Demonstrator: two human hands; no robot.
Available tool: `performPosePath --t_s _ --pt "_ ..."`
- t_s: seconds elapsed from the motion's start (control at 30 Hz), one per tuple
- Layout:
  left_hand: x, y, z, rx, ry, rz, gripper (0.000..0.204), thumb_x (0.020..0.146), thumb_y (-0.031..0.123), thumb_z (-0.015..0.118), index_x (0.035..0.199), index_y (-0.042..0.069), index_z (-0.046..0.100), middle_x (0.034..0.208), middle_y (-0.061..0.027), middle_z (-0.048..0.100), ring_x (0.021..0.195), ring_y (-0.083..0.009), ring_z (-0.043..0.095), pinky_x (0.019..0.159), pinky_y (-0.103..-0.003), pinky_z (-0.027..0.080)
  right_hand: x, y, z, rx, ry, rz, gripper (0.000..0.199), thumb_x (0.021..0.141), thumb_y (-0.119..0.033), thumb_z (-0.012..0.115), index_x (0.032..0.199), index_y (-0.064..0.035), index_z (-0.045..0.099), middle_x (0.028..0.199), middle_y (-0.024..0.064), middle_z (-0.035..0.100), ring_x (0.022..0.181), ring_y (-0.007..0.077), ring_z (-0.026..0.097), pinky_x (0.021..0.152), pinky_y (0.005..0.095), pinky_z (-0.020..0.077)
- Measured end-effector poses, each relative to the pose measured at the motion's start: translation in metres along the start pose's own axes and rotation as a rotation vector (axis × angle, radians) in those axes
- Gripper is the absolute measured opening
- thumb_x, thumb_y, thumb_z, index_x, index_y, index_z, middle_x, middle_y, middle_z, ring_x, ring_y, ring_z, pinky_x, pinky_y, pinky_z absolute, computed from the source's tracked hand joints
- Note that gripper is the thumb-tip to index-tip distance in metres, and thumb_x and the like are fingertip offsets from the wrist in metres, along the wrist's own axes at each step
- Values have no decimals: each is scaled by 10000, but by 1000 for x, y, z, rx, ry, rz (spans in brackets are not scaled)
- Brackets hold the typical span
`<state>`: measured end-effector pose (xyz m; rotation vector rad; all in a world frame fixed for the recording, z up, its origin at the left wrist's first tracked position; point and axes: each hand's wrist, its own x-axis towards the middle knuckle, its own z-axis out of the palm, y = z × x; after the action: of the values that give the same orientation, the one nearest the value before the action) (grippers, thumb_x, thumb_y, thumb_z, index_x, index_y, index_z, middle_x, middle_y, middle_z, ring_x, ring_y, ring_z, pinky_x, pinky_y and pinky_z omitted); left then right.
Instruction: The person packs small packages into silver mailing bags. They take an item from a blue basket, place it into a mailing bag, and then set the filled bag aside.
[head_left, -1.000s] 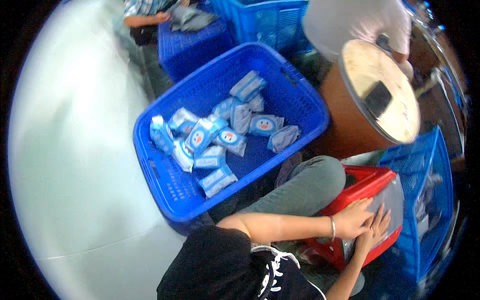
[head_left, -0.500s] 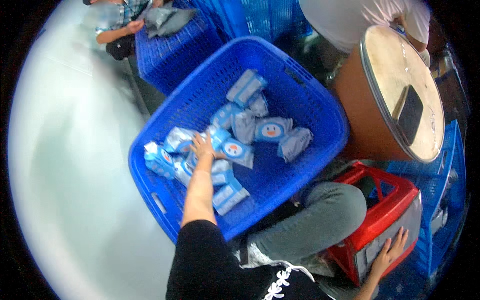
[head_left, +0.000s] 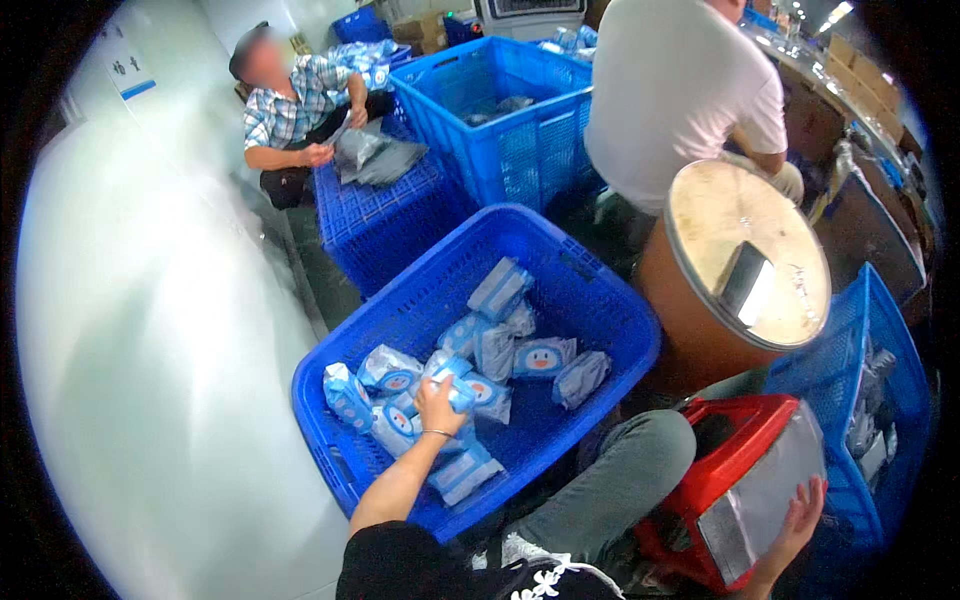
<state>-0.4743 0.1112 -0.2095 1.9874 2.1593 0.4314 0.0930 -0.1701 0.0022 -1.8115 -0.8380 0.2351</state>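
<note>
The left hand (head_left: pixel 436 408) is clamping its fingers on a blue-and-white packet (head_left: pixel 461 396) among others inside the blue basket (head_left: pixel 430 305). The right hand (head_left: pixel 802 513), fingers extended, is resting at the red stool's (head_left: pixel 742 432) grey top (head_left: pixel 757 492).

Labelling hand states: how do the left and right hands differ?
The left hand is closed on a packet; the right hand is open, at the edge of the red stool.
The left is inside the blue basket; the right is outside it.
The left wears a bracelet; none shows on the right.
Both are ungloved.
</note>
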Motion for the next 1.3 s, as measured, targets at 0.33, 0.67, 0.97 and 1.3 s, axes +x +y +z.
performPosePath --t_s 0.33,0.67,0.97,1.3 --pt "-2 303 -277 -724 -259 1280 871 539 305 926 1302 82 569 1268 -161 530 1166 -327 533 996 -400 434 -40 -149 51 127 -444 -638 1141 586 -398 927 1482 -16 335 1495 279 342 1400 413 334 1123 513 305" --pt "-165 519 -203 -763 -1397 1339 948 732 420 836 1474 58 372 1373 -204 534 1223 -300 563 1046 -411 425 -145 -38 -41 939 -92 238 1118 602 -248 862 1508 -66 234 1367 172 480 1254 318 487 1088 471 378" --pt "-157 511 -50 65 -449 1709 806 865 663 530 1516 225 346 1598 -181 202 1464 -438 147 1169 -571 135 -191 18 -130 1426 789 62 659 917 -568 489 1396 -116 458 1357 82 536 1227 273 527 1032 475 447" --pt "-190 487 -47 33 -298 1384 808 875 689 482 1516 216 347 1597 -191 197 1463 -439 134 1163 -580 95 -167 37 -113 1480 657 111 610 951 -529 469 1385 -100 473 1353 92 548 1208 273 546 1028 451 451"
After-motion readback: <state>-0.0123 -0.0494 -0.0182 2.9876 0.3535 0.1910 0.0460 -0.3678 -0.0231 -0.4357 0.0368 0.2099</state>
